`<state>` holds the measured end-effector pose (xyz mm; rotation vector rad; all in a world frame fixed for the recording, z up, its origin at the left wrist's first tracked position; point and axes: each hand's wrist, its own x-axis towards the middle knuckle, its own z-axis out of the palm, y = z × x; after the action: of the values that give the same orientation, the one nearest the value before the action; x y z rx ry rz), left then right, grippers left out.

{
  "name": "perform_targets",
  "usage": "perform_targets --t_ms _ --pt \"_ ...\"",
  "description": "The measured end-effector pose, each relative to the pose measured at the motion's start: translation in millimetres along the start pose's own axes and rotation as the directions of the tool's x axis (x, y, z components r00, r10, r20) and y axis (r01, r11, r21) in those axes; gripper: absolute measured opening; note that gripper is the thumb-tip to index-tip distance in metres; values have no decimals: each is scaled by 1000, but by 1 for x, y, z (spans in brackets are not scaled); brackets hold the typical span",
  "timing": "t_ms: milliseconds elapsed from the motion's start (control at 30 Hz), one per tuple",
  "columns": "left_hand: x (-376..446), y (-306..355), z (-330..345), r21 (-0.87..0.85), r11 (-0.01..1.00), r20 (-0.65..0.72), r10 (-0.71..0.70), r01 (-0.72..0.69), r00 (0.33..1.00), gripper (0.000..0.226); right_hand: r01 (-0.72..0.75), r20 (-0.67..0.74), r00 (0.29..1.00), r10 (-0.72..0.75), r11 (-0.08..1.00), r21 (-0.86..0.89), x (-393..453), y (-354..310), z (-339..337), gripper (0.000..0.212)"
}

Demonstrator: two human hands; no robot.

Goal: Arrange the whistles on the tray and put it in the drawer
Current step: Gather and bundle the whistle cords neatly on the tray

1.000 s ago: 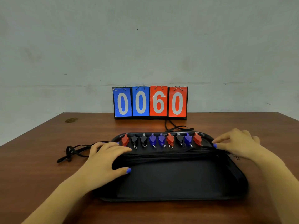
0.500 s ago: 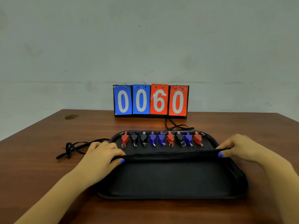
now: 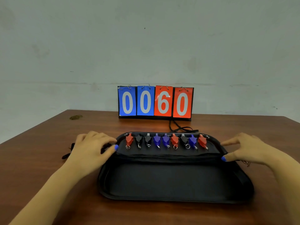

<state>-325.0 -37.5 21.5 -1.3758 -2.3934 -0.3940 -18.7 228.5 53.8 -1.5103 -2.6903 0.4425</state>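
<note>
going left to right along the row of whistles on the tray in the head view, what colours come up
red whistle → black → black → blue → blue → red → black → blue → red

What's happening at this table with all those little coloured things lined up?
A person is laying out whistles, red, black and blue, in a row along the far edge of a black tray on a wooden table. Their cords lie bunched across the tray. The left hand is at one end of that bundle and the right hand at the other, thumbs on it. A flip scoreboard reading 0060 stands behind. No drawer is in view.
</note>
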Motion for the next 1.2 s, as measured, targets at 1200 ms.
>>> perform_targets --t_ms 1200 --pt "5 -59 23 -774 424 -42 -776 471 629 28 656 -202 733 -650 753 -42 -53 -124 61 25"
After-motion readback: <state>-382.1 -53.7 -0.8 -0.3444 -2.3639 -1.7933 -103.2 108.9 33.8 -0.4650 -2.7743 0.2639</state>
